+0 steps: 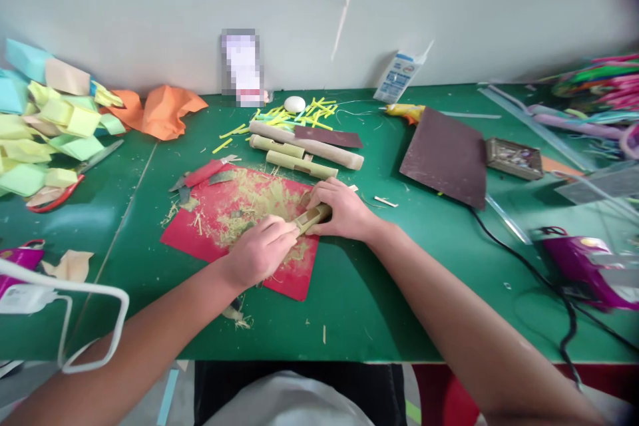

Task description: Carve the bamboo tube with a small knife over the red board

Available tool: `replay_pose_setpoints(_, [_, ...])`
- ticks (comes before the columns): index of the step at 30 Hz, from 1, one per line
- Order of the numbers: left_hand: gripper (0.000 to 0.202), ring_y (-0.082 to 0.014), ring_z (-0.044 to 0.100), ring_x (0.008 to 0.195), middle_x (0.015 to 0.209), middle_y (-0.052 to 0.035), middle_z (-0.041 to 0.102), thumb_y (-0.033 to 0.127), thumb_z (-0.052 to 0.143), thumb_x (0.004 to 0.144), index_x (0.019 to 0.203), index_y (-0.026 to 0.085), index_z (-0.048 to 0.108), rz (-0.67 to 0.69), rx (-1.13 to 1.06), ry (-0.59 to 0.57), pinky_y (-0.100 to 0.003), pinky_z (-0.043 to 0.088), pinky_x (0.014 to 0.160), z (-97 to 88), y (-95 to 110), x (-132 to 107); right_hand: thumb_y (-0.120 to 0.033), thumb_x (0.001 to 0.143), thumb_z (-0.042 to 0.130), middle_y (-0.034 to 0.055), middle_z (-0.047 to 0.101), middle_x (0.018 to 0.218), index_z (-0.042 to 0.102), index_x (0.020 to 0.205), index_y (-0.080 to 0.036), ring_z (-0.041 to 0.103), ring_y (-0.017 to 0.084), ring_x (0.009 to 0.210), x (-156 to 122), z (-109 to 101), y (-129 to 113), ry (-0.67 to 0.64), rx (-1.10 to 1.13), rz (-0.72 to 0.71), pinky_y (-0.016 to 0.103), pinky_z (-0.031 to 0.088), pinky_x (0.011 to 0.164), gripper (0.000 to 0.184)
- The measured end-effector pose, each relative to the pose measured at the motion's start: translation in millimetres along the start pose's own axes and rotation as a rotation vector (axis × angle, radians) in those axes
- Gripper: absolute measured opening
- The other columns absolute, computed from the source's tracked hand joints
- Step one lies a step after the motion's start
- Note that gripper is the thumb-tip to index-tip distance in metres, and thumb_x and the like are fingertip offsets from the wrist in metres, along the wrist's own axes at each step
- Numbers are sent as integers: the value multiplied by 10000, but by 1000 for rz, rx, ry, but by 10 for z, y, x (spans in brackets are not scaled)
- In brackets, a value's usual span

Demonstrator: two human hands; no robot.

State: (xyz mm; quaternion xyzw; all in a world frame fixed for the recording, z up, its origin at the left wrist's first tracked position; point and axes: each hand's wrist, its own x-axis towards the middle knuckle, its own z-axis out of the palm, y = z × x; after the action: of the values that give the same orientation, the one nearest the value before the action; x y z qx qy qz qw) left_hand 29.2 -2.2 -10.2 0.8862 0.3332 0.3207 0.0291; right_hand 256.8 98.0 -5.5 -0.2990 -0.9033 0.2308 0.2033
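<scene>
A short piece of bamboo tube (313, 218) with a long notch cut in it is held slanted over a red mat (294, 279). My left hand (263, 247) is closed around its near left end, and the fingers hide that end. At the far right end, my right hand (344, 210) grips the tube between thumb and fingers. Greenish dust and shavings (249, 200) cover much of the mat. A red-handled tool (204, 173) lies at the mat's upper left corner, with dark scraps beside it.
Two notched bamboo pieces (302, 163) and a longer round stick (324, 148) lie behind the mat. Yellow-green strips (319, 112) and a white egg-shaped object (294, 104) are farther back. A brown sheet (444, 156) stands right; red-handled scissors (60, 196) and folded papers lie left.
</scene>
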Motion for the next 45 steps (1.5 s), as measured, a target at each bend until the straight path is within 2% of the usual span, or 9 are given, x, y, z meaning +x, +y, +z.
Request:
replay_pose_setpoints(5, [246, -193, 580, 996, 1024, -104, 660, 94, 512, 898, 1125, 125, 601, -13, -1, -58, -345, 562, 864, -77, 3, -52, -436, 650, 776, 43, 627, 869, 581, 797, -209, 511, 208, 815, -9, -2, -3, -9, 8, -2, 345, 381, 736, 333])
replay_pose_setpoints(9, [205, -181, 586, 947, 976, -92, 669, 127, 506, 910, 1081, 126, 620, -35, -29, 28, -338, 565, 822, 14, -39, 33, -425, 658, 768, 42, 627, 853, 579, 794, -209, 509, 209, 813, -10, -1, -5, -3, 6, 5, 344, 384, 730, 318])
replay_pose_setpoints(15, [231, -173, 558, 951, 1012, -89, 656, 80, 550, 880, 1098, 118, 618, -106, -120, -29, -331, 544, 838, 4, -42, 16, -425, 640, 781, 39, 623, 850, 572, 789, -213, 510, 206, 797, -12, -4, -15, 2, 17, 8, 342, 386, 715, 333])
replay_pose_setpoints(20, [176, -170, 574, 904, 959, -87, 661, 113, 529, 902, 1042, 124, 635, -113, -141, 50, -328, 545, 792, 57, -27, 113, -441, 652, 772, 45, 615, 851, 578, 799, -210, 510, 212, 808, -24, 13, -2, 0, 2, 21, 344, 388, 718, 335])
replay_pose_setpoints(26, [219, -165, 563, 929, 996, -86, 650, 90, 536, 891, 1086, 132, 626, -166, -168, -39, -321, 537, 817, -19, -15, 24, -441, 634, 783, 36, 616, 842, 560, 776, -214, 505, 206, 789, -37, 28, -5, 7, 2, 37, 345, 389, 717, 348])
replay_pose_setpoints(31, [174, -165, 571, 901, 967, -84, 656, 113, 541, 894, 1039, 128, 637, -136, -163, 46, -322, 535, 800, 64, -9, 105, -438, 639, 779, 47, 614, 838, 566, 764, -210, 510, 213, 796, -41, 25, -7, 7, -10, 49, 351, 385, 726, 336])
replay_pose_setpoints(36, [230, -171, 566, 944, 1011, -81, 650, 97, 530, 894, 1096, 154, 623, -165, -165, -49, -328, 535, 825, -8, 14, 17, -437, 623, 788, 40, 612, 834, 574, 776, -207, 509, 205, 783, -43, 21, -18, 15, -10, 46, 337, 388, 710, 349])
replay_pose_setpoints(41, [175, -167, 573, 898, 962, -80, 657, 115, 544, 891, 1038, 142, 635, -132, -163, 45, -327, 533, 800, 74, -8, 98, -428, 616, 795, 40, 605, 815, 575, 765, -203, 507, 204, 776, -38, 23, -22, 22, -20, 46, 332, 389, 700, 348])
replay_pose_setpoints(45, [197, -172, 574, 916, 971, -84, 655, 96, 548, 883, 1054, 139, 636, -151, -166, -1, -324, 534, 812, 21, -3, 54, -432, 607, 798, 39, 606, 816, 573, 760, -206, 505, 203, 767, -37, 31, -14, 35, -11, 48, 334, 387, 702, 354])
